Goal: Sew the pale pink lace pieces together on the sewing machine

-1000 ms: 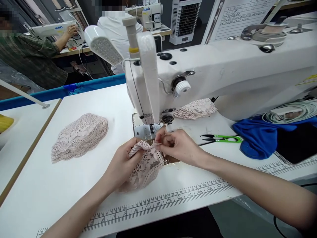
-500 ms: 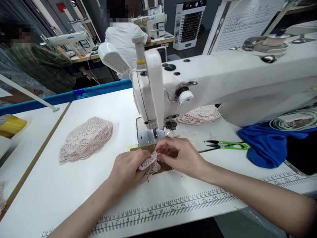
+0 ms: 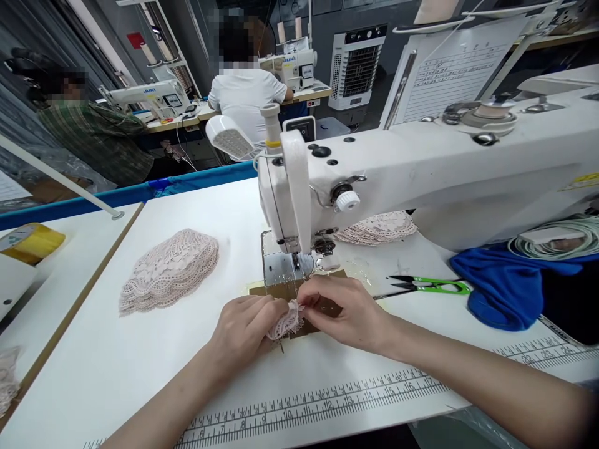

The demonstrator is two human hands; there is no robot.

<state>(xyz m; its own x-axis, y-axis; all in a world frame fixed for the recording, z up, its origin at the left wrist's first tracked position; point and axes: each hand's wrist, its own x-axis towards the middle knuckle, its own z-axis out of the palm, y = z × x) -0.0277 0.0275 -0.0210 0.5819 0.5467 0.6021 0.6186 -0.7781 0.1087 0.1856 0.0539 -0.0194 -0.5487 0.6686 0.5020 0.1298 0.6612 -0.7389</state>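
We find the left hand (image 3: 253,321) closed on a small piece of lace (image 3: 285,323), its fingers bunched together, the tips partly hidden. The right hand (image 3: 344,312) pinches the edge of the same piece between thumb and forefinger. We note the lace in front of the sewing machine's (image 3: 421,165) needle area, over a brown patch (image 3: 262,290). We record a lace stack (image 3: 171,271) on the table's left side and green-handled scissors (image 3: 435,285) near a blue cloth (image 3: 505,290) at right.

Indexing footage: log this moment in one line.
left hand: holding lace piece | right hand: at its edge | sewing machine: beyond hands
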